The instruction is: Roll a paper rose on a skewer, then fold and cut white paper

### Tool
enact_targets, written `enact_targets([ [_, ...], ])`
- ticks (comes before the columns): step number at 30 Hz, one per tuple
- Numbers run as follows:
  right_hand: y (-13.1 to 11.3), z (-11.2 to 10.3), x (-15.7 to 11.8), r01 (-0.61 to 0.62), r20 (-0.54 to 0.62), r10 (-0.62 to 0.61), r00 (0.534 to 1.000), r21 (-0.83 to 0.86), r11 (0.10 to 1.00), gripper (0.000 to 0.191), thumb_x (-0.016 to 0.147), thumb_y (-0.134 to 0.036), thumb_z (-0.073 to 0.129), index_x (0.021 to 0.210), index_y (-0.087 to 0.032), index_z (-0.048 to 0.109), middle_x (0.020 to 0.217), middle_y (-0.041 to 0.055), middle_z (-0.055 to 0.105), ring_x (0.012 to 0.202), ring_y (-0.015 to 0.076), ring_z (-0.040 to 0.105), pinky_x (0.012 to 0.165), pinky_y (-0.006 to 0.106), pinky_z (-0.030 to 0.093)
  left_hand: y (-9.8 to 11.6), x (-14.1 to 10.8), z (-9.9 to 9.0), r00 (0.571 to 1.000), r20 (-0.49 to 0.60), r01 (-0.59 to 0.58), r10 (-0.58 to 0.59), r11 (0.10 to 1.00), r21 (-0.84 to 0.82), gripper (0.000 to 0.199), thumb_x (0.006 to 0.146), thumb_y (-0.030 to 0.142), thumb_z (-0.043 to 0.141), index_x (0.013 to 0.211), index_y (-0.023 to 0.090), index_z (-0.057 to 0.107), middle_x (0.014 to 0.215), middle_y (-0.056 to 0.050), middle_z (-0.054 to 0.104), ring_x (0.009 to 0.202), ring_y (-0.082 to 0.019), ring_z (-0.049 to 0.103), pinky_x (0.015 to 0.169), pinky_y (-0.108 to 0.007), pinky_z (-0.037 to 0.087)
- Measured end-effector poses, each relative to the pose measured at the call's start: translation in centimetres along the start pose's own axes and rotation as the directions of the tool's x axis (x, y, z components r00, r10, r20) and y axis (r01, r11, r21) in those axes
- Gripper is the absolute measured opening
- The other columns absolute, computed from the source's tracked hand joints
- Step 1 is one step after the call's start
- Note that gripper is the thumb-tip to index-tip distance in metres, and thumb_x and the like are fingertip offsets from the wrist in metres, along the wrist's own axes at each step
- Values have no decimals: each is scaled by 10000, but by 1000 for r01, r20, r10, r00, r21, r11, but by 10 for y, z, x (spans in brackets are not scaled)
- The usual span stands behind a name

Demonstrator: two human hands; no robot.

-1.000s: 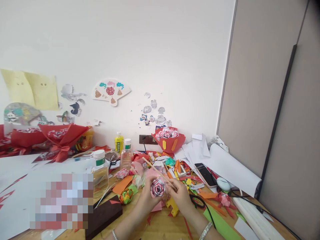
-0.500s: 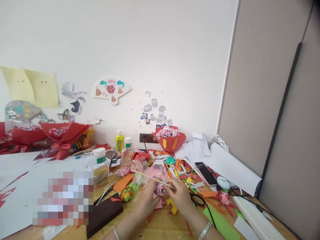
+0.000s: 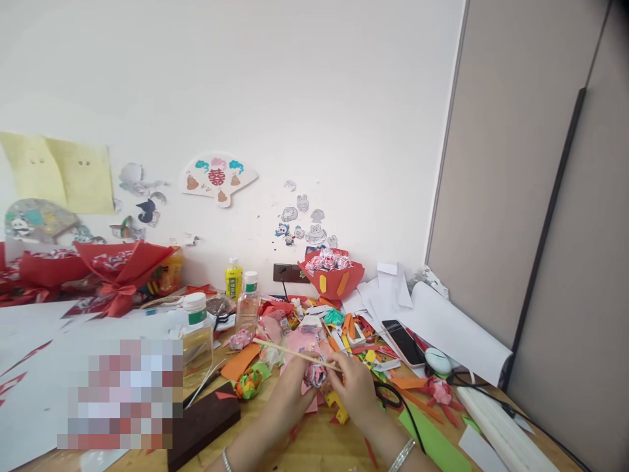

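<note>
A pink and white folded paper flower (image 3: 315,375) sits between my two hands. My left hand (image 3: 293,388) is closed around its left side, fingertips close under a thin pale wooden stick (image 3: 280,347). With its fingers pinched, my right hand (image 3: 352,388) grips the stick's right end, above the flower. The stick slants up to the left across both hands. Beyond them lies pink paper (image 3: 301,342), and a yellow paper piece (image 3: 337,408) is beside my right hand. The fingers partly hide the flower's underside.
Black-handled scissors (image 3: 388,394) lie right of my hands, near a phone (image 3: 403,342). At left are a dark block (image 3: 204,426), an orange-green paper ball (image 3: 248,383) and clear bottles (image 3: 247,314). A red-wrapped bouquet (image 3: 337,282) stands by the wall, among paper scraps.
The view has shifted slightly. Both hands keep nearly the same pose around the flower and stick; the stick lies a little flatter.
</note>
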State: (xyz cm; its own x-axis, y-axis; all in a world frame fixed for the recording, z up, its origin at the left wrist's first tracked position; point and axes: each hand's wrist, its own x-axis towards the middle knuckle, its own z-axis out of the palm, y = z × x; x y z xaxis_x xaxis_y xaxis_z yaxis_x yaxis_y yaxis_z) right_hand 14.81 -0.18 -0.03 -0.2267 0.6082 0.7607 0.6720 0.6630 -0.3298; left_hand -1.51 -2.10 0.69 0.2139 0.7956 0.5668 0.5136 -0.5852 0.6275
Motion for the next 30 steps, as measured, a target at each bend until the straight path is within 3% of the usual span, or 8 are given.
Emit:
enact_targets([
  [3, 1, 1, -1, 154, -54, -162, 985, -126, 980, 187, 863, -184, 415, 825, -195, 598, 662, 29, 640, 601, 171, 582, 555, 248, 369, 1, 0, 1, 999, -26, 22, -22, 1000, -5, 426, 681, 87, 548, 1087, 216, 537, 1089, -65, 626, 1023, -228, 559, 886, -364, 445],
  [6, 2, 1, -1, 227, -58, -243, 968, -202, 953, 232, 895, -193, 367, 863, -191, 597, 676, 41, 644, 600, 173, 574, 554, 260, 367, 1, 1, 1, 999, -39, 25, -25, 1000, -3, 413, 669, 73, 544, 1054, 223, 555, 1028, -51, 641, 955, -219, 585, 847, -355, 467],
  [9, 0, -1, 0, 243, -44, -261, 964, -243, 939, 255, 912, -214, 340, 877, -191, 592, 674, 43, 639, 598, 175, 566, 545, 264, 361, -2, 2, 2, 999, -46, -3, 3, 1000, 6, 444, 671, 73, 549, 1086, 231, 547, 1071, -61, 629, 988, -229, 579, 867, -372, 464],
  [15, -2, -3, 2, 243, -30, -255, 966, -215, 946, 276, 927, -240, 325, 863, -187, 588, 662, 34, 632, 588, 175, 566, 527, 268, 356, -4, 3, 2, 993, 50, -105, 106, 994, -23, 461, 682, 43, 523, 1092, 250, 556, 1111, -62, 600, 1046, -220, 546, 913, -368, 439],
  [19, 0, 0, -1, 208, -79, -229, 970, -214, 954, 257, 923, -248, 355, 856, -187, 595, 667, 40, 627, 589, 174, 563, 536, 267, 362, 1, 4, 0, 992, 58, -107, 108, 994, -23, 429, 692, 43, 521, 1072, 239, 562, 1067, -62, 607, 977, -209, 565, 861, -350, 462],
  [26, 0, 0, -2, 281, -36, -302, 953, -278, 919, 272, 931, -233, 360, 847, -182, 613, 629, 43, 600, 572, 172, 546, 533, 266, 355, -3, 4, 3, 996, 45, -81, 81, 996, 19, 431, 684, 49, 519, 1063, 244, 584, 1089, -67, 614, 1043, -229, 553, 919, -384, 440],
  [30, 2, 2, -2, 364, -3, -392, 920, -362, 858, 284, 929, -175, 350, 846, -175, 621, 584, 37, 574, 525, 168, 523, 497, 269, 329, -11, 3, 6, 997, 17, -80, 80, 997, 5, 456, 672, 59, 532, 1081, 251, 590, 1117, -69, 616, 1074, -240, 547, 941, -383, 437],
])
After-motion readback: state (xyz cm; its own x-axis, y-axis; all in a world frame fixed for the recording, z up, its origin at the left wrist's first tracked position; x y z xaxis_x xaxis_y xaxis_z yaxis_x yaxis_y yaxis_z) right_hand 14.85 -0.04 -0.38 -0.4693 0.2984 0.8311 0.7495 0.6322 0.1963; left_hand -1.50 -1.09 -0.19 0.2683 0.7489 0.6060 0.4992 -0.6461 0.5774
